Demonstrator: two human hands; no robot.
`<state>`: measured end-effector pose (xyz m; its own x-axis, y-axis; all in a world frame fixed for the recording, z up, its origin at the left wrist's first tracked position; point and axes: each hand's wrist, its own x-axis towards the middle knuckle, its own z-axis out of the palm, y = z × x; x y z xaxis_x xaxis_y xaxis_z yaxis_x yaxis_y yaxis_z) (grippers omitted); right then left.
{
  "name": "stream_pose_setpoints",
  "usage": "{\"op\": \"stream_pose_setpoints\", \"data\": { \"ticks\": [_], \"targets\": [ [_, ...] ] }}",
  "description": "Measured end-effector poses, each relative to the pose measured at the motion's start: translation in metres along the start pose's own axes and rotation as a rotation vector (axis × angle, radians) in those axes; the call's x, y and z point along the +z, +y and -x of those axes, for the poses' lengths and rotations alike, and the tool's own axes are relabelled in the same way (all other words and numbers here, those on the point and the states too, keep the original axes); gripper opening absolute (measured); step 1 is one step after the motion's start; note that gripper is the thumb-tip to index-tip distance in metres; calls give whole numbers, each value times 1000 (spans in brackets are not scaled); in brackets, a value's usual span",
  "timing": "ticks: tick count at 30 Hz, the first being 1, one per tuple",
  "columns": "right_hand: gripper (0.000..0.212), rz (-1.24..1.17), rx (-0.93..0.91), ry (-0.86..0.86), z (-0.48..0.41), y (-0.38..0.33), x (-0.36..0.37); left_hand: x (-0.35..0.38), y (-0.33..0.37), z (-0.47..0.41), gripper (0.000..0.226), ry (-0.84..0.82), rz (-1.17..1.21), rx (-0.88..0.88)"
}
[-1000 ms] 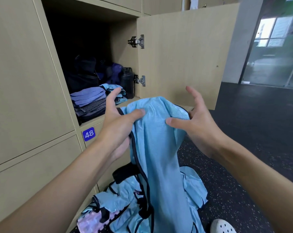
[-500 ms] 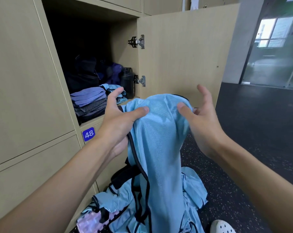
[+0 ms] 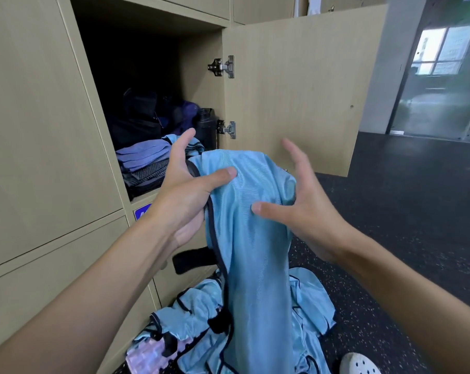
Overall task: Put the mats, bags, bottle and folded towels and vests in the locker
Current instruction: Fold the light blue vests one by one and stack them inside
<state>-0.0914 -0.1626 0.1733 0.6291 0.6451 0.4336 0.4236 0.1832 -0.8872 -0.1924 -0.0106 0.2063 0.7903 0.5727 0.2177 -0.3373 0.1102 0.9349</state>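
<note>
**Floor, nearest.** White perforated clog (image 3: 359, 364) at the lower right edge. Beside it a loose heap of light-blue vests (image 3: 312, 306) with dark trim, lying on the dark speckled floor (image 3: 403, 225) against the foot of the cabinet. A pink-lilac textured mat (image 3: 143, 356) shows at the heap's left edge.

**Hands.** Light-blue mesh vest with dark piping (image 3: 255, 247), held up above the heap and in front of the open locker, its lower end hanging down to the heap. Left hand (image 3: 185, 193) grips the top left, thumb pressed on the front, other fingers behind the fabric. Right hand (image 3: 304, 209) is spread and unclenched; only its thumb tip touches the front of the vest.

**Locker, beige wood (image 3: 201, 85).** Door (image 3: 295, 90) swung open to the right. At the front, a stack of folded purple and dark towels (image 3: 144, 160). Behind them, dark bags (image 3: 139, 117). A black bottle (image 3: 205, 125) stands upright at the right wall.

**Beyond.** Glass partition (image 3: 444, 76).
</note>
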Motion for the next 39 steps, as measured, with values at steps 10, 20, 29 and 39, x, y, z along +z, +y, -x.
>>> {"op": "stream_pose_setpoints", "data": {
  "ticks": [10,20,29,39],
  "targets": [
    [91,141,-20,213,-2,-9,-6,1,-16,3,104,13,-38,-121],
    [73,47,-4,295,-7,-6,-8,7,-28,13,104,-122,30,-35],
    [63,46,63,257,-9,-5,-13,11,-34,16,111,-201,-7,-29],
    [105,-32,67,85,-3,-4,-2,2,-15,-2,93,28,53,76]
  ]
}}
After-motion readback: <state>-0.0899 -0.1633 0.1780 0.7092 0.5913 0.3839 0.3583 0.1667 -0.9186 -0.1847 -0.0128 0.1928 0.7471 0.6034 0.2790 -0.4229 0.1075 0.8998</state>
